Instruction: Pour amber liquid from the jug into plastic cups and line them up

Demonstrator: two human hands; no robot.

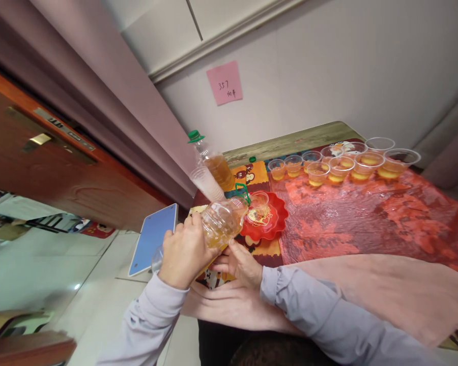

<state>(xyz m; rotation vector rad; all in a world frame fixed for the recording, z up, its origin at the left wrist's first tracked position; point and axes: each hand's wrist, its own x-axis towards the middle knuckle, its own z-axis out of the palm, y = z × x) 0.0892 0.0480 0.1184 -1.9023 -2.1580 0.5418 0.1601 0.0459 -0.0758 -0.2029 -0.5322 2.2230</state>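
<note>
While the left hand point(185, 252) wrapped its fingers, side by side, round the clear plastic bottle of amber liquid point(223, 223), that bottle lay tipped above the table's left end! Behind it leaned a stack of clear plastic cups point(209, 184), beside a standing green-capped bottle point(219, 170). Then came the right hand point(244, 265), thumb up by the bottle's underside, fingers below; whether they pressed, I couldn't tell. A slow, two-handed tilt seemed best, mouth kept over the clear cup point(265, 199) on the scalloped red plate point(278, 226). Filled cups point(318, 175) lined the far edge.
</note>
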